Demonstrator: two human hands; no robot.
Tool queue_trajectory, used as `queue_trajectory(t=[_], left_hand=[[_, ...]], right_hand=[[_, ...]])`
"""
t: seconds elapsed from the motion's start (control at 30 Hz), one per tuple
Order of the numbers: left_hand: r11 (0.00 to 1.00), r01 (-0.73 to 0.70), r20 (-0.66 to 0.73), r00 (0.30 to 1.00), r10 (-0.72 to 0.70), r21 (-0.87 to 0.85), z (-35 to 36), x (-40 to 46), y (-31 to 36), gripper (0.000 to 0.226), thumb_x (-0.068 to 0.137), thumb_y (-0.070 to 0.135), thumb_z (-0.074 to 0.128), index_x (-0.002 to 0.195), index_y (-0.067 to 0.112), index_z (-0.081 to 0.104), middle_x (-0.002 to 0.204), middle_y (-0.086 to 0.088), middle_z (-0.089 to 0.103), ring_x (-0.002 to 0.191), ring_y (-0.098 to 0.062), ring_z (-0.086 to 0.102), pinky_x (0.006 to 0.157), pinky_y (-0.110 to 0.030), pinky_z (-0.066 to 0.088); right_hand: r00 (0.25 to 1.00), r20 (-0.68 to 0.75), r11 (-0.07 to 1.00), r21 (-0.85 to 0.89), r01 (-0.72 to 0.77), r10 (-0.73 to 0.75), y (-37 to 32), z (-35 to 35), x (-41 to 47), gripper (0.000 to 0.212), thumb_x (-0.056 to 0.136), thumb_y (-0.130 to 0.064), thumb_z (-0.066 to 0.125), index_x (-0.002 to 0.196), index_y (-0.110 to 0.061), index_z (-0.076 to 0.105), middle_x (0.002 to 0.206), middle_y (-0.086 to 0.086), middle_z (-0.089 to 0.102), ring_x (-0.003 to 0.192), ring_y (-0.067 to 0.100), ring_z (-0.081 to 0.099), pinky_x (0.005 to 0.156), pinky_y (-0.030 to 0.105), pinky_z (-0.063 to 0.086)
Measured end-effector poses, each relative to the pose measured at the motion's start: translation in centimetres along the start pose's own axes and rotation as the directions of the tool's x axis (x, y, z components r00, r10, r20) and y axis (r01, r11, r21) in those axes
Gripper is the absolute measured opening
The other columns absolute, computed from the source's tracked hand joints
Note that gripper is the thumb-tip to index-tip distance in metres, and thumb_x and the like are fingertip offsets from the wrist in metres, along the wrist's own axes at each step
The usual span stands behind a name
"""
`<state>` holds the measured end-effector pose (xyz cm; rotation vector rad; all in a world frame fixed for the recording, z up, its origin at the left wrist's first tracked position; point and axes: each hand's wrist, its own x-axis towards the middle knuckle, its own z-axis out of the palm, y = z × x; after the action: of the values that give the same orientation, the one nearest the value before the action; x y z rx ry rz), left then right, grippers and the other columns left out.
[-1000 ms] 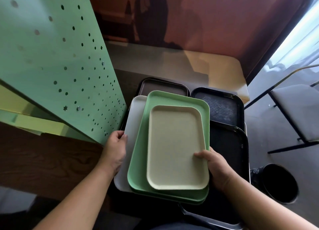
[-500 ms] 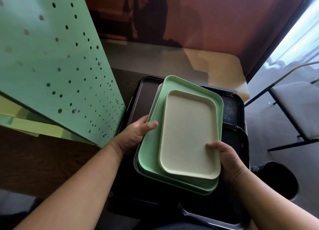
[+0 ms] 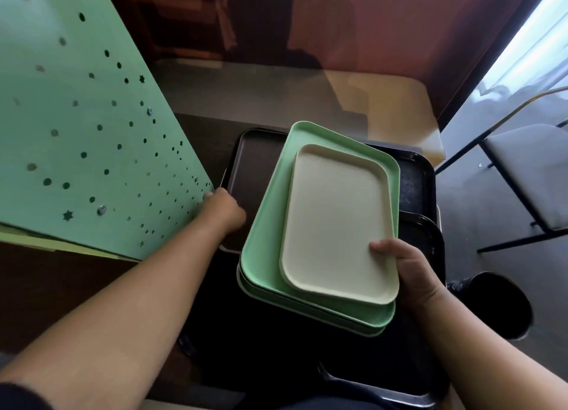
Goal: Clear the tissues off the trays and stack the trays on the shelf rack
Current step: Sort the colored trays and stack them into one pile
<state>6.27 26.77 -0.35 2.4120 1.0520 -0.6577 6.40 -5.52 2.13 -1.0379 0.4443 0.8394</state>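
A stack of three trays is tilted above the table: a cream tray (image 3: pixel 335 222) on top, a green tray (image 3: pixel 264 243) under it and a pale tray's edge (image 3: pixel 246 286) at the bottom. My right hand (image 3: pixel 408 268) grips the stack's near right corner, thumb on the cream tray. My left hand (image 3: pixel 219 208) is off the stack, fingers curled over the left rim of a dark brown tray (image 3: pixel 255 163) lying on the table. No tissues show on any tray.
Black trays (image 3: pixel 415 182) lie on the table behind, to the right of and below the stack. The rack's green perforated side panel (image 3: pixel 76 132) stands close on the left. A black bin (image 3: pixel 498 305) and a chair (image 3: pixel 534 176) are on the right.
My left hand let go of the stack's left side and moved left to the brown tray's rim. My right hand alone now holds the stack, which shifted right and turned slightly.
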Motion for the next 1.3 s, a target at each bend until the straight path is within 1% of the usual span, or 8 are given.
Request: queue_trajectory(t=[0.07,0.2,0.33,0.5,0.8,1.07,1.2,1.3], left_hand=[[0.995,0.023,0.066,0.997,-0.029,0.093,1.3,0.3,-0.2,0.067,0.09,0.023,0.061,0.146,0.0,0.033,0.148,-0.02,0.037,0.127,-0.037,0.05,0.101,-0.045,0.047],[0.991,-0.022,-0.045,0.999,0.028,0.132,2.8,0.4,-0.7,0.052,0.091,0.011,0.052,0.14,-0.001,0.04,0.141,-0.02,0.043,0.121,-0.039,0.053,0.095,-0.046,0.046],[0.974,-0.026,-0.116,0.993,0.0,-0.223,3.1,0.3,-1.5,0.041,0.089,0.004,0.046,0.131,0.004,0.05,0.129,-0.02,0.056,0.111,-0.039,0.058,0.085,-0.042,0.048],[0.653,-0.078,-0.115,0.993,-0.015,-0.753,2.2,-2.0,-2.7,0.036,0.089,0.017,0.047,0.121,0.016,0.061,0.106,-0.013,0.073,0.089,-0.033,0.07,0.083,-0.055,0.058],[0.453,-0.289,-0.169,0.943,0.287,-0.843,-0.6,-9.1,-3.2,0.022,0.101,0.013,0.052,0.112,0.028,0.062,0.105,-0.01,0.075,0.1,-0.027,0.071,0.093,-0.045,0.054],[0.237,-0.012,0.105,0.874,0.475,-0.971,-1.6,-14.1,1.1,0.036,0.106,0.024,0.041,0.123,0.0,0.063,0.109,-0.022,0.074,0.099,-0.035,0.068,0.086,-0.043,0.057],[0.528,-0.12,0.306,0.699,0.646,-0.841,-1.7,-13.8,3.9,0.081,0.082,0.071,0.054,0.14,0.015,0.055,0.133,-0.011,0.065,0.124,-0.028,0.06,0.109,-0.049,0.041],[0.574,-0.201,0.252,0.75,0.611,-0.794,-0.3,-14.7,7.2,0.059,0.081,0.042,0.077,0.131,0.014,0.061,0.115,-0.003,0.075,0.104,-0.019,0.072,0.093,-0.036,0.056]], right_hand=[[1.0,-0.004,0.999,-0.046,0.01,-0.01,0.0,-0.1,0.2,0.086,0.037,-0.022,0.088,0.116,0.005,0.067,0.096,0.024,0.075,0.077,0.037,0.075,0.066,0.042,0.063],[1.0,-0.003,0.999,-0.032,0.026,-0.026,-0.1,-0.3,0.0,0.053,0.067,-0.007,0.061,0.118,0.005,0.065,0.092,0.023,0.076,0.073,0.036,0.074,0.064,0.04,0.063],[0.999,-0.003,0.999,-0.03,0.037,-0.037,0.0,-0.4,-0.1,0.056,0.068,-0.006,0.059,0.122,0.005,0.063,0.094,0.023,0.075,0.074,0.036,0.074,0.064,0.04,0.062],[0.999,-0.012,0.999,-0.018,0.032,-0.032,-0.3,-0.1,-0.3,0.052,0.071,-0.006,0.056,0.12,0.005,0.064,0.09,0.021,0.076,0.071,0.034,0.075,0.062,0.038,0.063],[0.987,-0.053,0.988,-0.016,0.151,-0.151,-1.2,1.0,-2.6,0.071,0.067,-0.01,0.062,0.137,0.002,0.054,0.107,0.024,0.069,0.077,0.036,0.072,0.064,0.043,0.062],[0.982,-0.055,0.983,-0.008,0.182,-0.183,-3.2,-0.6,-6.2,0.093,0.053,-0.016,0.078,0.14,0.001,0.051,0.115,0.027,0.068,0.084,0.038,0.073,0.066,0.043,0.062],[0.937,0.017,0.925,-0.158,0.347,-0.348,-4.6,-3.3,-8.2,0.073,0.069,-0.001,0.061,0.14,-0.013,0.052,0.123,0.027,0.066,0.096,0.041,0.07,0.077,0.051,0.061],[0.899,0.067,0.851,-0.299,0.433,-0.434,-5.7,-4.7,-9.5,0.083,0.071,0.004,0.064,0.146,-0.027,0.047,0.125,0.019,0.067,0.106,0.04,0.068,0.085,0.054,0.059]])
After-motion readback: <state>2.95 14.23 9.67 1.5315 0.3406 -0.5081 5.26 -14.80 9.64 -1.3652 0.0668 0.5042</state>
